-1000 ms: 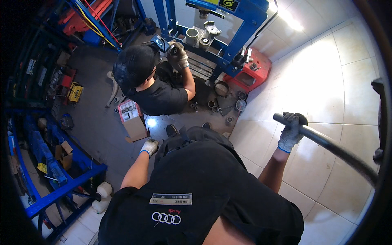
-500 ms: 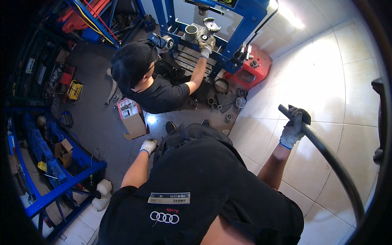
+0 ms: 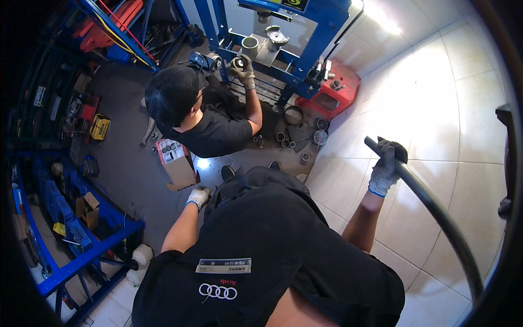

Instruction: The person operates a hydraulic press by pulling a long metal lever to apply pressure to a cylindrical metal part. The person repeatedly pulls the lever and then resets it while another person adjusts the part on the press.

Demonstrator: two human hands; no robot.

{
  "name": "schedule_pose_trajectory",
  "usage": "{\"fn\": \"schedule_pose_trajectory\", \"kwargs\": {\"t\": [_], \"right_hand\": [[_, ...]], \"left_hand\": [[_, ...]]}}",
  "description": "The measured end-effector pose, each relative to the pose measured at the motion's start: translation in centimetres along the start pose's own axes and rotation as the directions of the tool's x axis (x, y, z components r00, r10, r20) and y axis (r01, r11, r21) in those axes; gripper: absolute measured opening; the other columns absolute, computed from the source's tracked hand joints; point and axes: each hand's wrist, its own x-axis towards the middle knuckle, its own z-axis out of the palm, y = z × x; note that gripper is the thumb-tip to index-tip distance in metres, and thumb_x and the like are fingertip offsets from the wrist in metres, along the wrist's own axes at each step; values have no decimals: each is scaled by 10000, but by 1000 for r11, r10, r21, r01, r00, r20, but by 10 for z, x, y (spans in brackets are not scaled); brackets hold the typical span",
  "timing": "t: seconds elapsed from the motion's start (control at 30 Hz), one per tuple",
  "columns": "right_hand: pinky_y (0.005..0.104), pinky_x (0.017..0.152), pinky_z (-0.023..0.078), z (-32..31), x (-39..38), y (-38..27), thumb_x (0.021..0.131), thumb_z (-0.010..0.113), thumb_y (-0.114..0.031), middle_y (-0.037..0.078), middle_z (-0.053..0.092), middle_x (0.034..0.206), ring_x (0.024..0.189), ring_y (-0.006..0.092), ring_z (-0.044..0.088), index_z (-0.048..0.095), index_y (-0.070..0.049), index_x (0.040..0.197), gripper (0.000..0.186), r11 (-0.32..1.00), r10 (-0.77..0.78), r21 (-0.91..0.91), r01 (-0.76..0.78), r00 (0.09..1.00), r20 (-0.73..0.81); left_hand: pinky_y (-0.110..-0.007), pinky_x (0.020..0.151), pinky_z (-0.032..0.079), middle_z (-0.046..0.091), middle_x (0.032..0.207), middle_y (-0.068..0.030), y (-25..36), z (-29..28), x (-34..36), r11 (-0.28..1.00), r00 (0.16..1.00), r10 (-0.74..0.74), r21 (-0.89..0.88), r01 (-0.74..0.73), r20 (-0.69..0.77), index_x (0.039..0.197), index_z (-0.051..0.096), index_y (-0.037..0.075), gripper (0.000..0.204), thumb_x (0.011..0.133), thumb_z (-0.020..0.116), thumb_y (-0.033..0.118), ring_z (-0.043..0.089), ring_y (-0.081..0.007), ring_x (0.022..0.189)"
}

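My right hand [image 3: 384, 171], in a grey work glove, is wrapped round a long dark metal pipe [image 3: 439, 213] near its upper end. The pipe slants down to the right. My left hand [image 3: 199, 197], in a whitish glove, hangs beside my thigh with its fingers curled in and nothing visible in them. Ahead, a co-worker in a black cap faces a blue shop press [image 3: 321, 41]. The co-worker's gloved hand [image 3: 246, 76] holds a small round metal part [image 3: 239, 63]. On the press bed stand a metal sleeve [image 3: 249, 46] and a half-round metal piece [image 3: 277, 36].
An open cardboard box [image 3: 178, 167] with round metal parts lies left of my feet. A red machine [image 3: 333, 92] stands right of the press. Metal rings [image 3: 293, 114] lie on the floor. A blue rack [image 3: 92, 256] stands at left; a tiled wall [image 3: 436, 109] rises at right.
The co-worker's hand has drawn back left from the press bed, bringing the small round part away. My hands keep nearly the same places, with the pipe end slightly shifted left.
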Motion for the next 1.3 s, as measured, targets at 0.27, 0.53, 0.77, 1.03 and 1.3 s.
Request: {"fn": "schedule_pose_trajectory", "kwargs": {"t": [0.27, 0.53, 0.77, 1.03, 1.3], "right_hand": [[313, 578, 571, 27, -31, 30, 882, 707, -110, 76, 669, 789, 625, 203, 669, 636, -13, 979, 155, 912, 386, 103, -396, 916, 105], [258, 494, 470, 55, -27, 44, 821, 749, -114, 27, 635, 708, 544, 113, 577, 679, -48, 887, 116, 642, 754, -355, -679, 643, 135], [280, 497, 501, 64, -18, 46, 837, 718, -159, 49, 630, 688, 556, 136, 600, 641, -62, 910, 143, 633, 771, -113, -766, 613, 171], [278, 464, 489, 63, -8, 40, 836, 702, -131, 60, 616, 678, 505, 150, 585, 622, -30, 935, 163, 606, 795, -270, -748, 560, 233], [274, 459, 509, 50, -50, 77, 831, 731, -150, 20, 579, 679, 505, 123, 566, 617, -56, 928, 176, 513, 855, -191, -837, 478, 200]], "left_hand": [[-487, 906, 490, 672, 1158, -271, -19, 10, 40, 928, 986, 159, 332, -169, 57, 1018, 693, -17, 330, 934, 471, 214, 650, -425, 1062], [-468, 906, 508, 686, 1123, -272, -33, 18, 61, 963, 980, 198, 186, -194, -3, 1070, 706, 12, 374, 934, 516, 304, 664, -411, 1046], [-499, 873, 528, 682, 1072, -254, -55, 24, 64, 556, 863, 437, 678, -481, 253, 1042, 683, 58, 244, 930, 504, 180, 667, -405, 1030], [-482, 1005, 459, 640, 1231, -255, -71, 28, 58, 977, 998, -58, 210, 49, 36, 1152, 686, 54, 429, 976, 441, 359, 603, -434, 1149], [-411, 910, 479, 720, 1089, -192, -23, -19, -20, 995, 998, 33, 88, -37, 53, 1112, 708, 12, 366, 921, 555, 283, 659, -365, 1027]]}}
